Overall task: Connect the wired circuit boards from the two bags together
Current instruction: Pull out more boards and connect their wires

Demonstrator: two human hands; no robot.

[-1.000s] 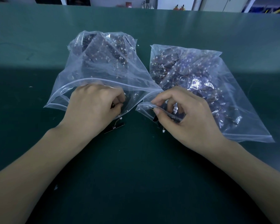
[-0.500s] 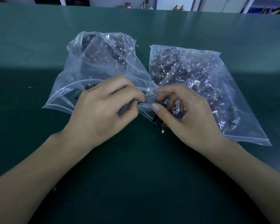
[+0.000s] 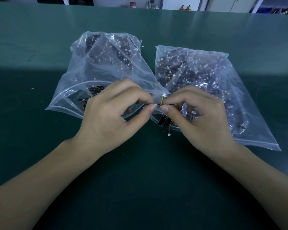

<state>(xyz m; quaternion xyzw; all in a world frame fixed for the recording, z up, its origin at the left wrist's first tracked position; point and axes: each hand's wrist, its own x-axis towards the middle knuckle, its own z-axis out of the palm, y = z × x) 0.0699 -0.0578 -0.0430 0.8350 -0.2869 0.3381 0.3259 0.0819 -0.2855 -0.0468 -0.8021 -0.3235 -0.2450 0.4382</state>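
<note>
An electronics workshop — green bench mat (image 3: 40,146), bulk bags of wired boards (image 3: 198,72), parts shelves (image 3: 273,7) behind.

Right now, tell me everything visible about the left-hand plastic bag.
The left bag is clear, crinkled plastic with a zip strip along its open mouth, which faces the person. It lies on the green table, bulging with dark circuit boards, thin wires and small white connectors. Its right edge meets the right bag. The left hand rests over its mouth.
</note>
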